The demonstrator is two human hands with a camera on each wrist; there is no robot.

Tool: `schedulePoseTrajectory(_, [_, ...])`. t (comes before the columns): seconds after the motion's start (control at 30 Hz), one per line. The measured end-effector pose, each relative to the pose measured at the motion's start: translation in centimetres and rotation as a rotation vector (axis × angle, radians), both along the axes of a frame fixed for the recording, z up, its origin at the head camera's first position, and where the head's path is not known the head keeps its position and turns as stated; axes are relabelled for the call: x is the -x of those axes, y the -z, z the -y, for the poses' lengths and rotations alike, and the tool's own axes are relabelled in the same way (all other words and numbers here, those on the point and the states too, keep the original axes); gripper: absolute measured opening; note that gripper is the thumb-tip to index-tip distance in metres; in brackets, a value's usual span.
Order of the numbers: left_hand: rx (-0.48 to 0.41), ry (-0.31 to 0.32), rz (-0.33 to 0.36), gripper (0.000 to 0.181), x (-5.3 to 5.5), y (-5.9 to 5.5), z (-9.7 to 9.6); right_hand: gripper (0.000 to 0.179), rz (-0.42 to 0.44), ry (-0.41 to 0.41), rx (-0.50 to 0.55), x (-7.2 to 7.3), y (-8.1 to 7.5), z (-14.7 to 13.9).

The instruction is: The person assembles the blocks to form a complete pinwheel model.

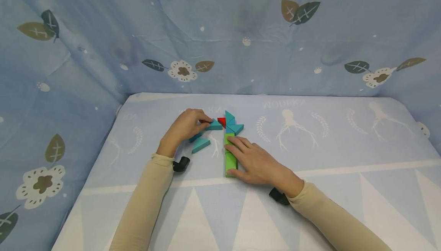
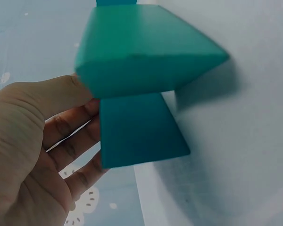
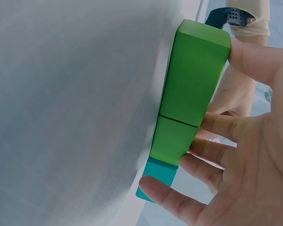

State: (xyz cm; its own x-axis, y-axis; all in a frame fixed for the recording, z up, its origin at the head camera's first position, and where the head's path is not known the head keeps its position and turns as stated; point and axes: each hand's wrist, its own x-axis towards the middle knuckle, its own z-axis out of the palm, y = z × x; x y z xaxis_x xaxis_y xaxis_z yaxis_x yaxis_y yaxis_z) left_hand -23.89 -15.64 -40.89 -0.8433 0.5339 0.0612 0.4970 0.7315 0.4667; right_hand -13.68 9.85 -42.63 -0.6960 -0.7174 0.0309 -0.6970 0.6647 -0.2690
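My left hand [image 1: 184, 126] pinches a teal triangular block [image 1: 216, 126] between thumb and fingertips, just left of a small red triangular block [image 1: 222, 121]. By its wrist lies a loose teal block [image 1: 201, 145], large in the left wrist view, with a darker teal block [image 2: 137, 132] behind it. Fingers of my right hand [image 1: 256, 163] are stretched out against a column of green blocks [image 1: 231, 161]. The right wrist view shows its thumb and fingertips along the green side. Above the column, several teal triangular blocks [image 1: 229, 118] join edge to edge, one pointing right.
A patterned cloth [image 1: 330, 143] covers the table. Blue printed fabric [image 1: 224, 32] hangs behind it and along the left side. Black straps [image 1: 181, 164] sit at both wrists, close to the cloth.
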Motion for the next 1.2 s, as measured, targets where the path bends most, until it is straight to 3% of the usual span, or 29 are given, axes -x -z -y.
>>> schedulePoseTrajectory(0.43, [0.026,0.015,-0.06,0.021,-0.11,0.3,-0.52,0.071,-0.012,-0.003,0.006,-0.03,-0.04,0.04])
schedulePoseTrajectory(1.2, [0.007,0.021,-0.071,0.021,-0.18,0.61,-0.87,0.071,-0.014,-0.003,-0.001,-0.13,-0.08,0.06])
